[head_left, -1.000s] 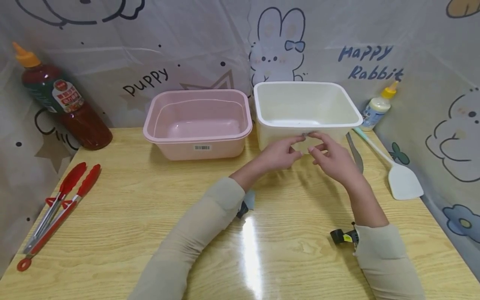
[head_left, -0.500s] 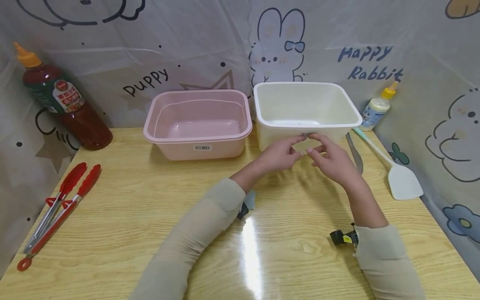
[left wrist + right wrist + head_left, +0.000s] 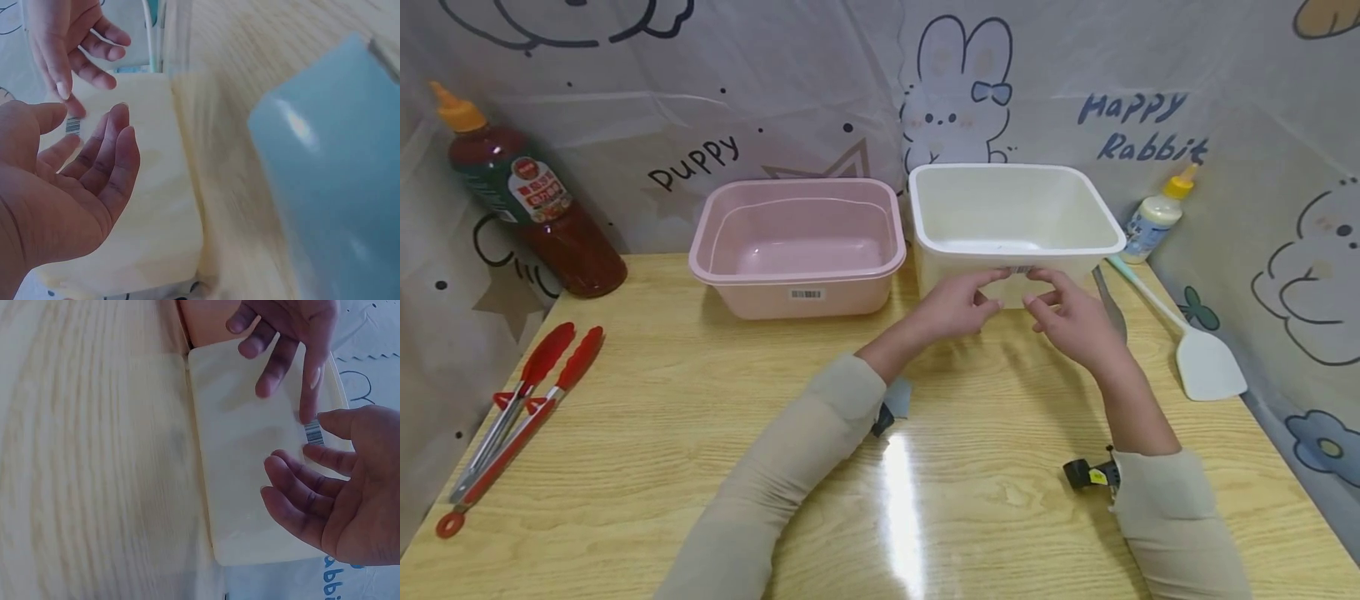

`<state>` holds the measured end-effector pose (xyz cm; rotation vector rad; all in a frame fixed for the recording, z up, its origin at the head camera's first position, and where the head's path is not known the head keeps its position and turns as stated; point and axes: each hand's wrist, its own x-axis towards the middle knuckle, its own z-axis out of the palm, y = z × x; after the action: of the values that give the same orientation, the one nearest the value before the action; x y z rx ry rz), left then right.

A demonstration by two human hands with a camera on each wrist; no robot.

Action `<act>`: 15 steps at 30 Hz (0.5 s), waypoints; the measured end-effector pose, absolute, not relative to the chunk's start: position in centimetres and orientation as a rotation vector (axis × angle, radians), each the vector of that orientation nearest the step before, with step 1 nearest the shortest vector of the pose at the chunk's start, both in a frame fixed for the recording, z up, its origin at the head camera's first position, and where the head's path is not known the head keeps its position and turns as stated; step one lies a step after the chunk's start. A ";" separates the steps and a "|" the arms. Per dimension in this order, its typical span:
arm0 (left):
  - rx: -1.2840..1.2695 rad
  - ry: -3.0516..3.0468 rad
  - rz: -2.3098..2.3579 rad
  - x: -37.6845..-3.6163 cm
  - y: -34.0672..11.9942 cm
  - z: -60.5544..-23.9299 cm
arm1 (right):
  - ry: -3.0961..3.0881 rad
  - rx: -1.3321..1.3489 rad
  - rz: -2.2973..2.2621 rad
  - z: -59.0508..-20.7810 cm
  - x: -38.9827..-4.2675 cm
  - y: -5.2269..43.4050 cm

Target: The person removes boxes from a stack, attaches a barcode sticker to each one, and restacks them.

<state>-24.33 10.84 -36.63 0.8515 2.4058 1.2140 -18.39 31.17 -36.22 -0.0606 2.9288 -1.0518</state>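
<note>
Both hands work at the barcode sticker (image 3: pixel 1019 269) on the near wall of the white tub (image 3: pixel 925 208), just under its rim. The tub stands at the far side of the surface (image 3: pixel 700 433), at about 1 o'clock from the person, with the pink tub (image 3: pixel 891 250) just beside it at its 9 o'clock.

The left hand (image 3: pixel 958 304) reaches in from the sticker's 8 o'clock and the right hand (image 3: pixel 1071 317) from its 4 o'clock, so the sticker sits between the two sets of fingertips, about equally near to each. Its long axis runs along the rim, side to side.

The wrist views show the right forefinger and the left forefinger tip at the sticker's ends. Whether either grip actually pinches the sticker cannot be told. The other fingers of both hands are spread and relaxed, holding nothing.

A spatula (image 3: pixel 1206 362) lies at the white tub's 4 o'clock.
</note>
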 end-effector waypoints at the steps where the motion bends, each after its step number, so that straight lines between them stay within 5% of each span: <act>1: 0.856 2.410 1.199 -24.3 10.9 -36.8 | 2.918 -0.072 -1.041 -36.3 -18.4 31.0; 15: 0.879 2.503 1.077 -24.2 11.1 -35.9 | 2.960 -0.046 -1.097 -36.0 -18.3 31.7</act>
<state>-24.18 11.14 -35.90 0.8788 2.5034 1.0769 -18.26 31.69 -35.98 -0.0457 2.9602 -1.0966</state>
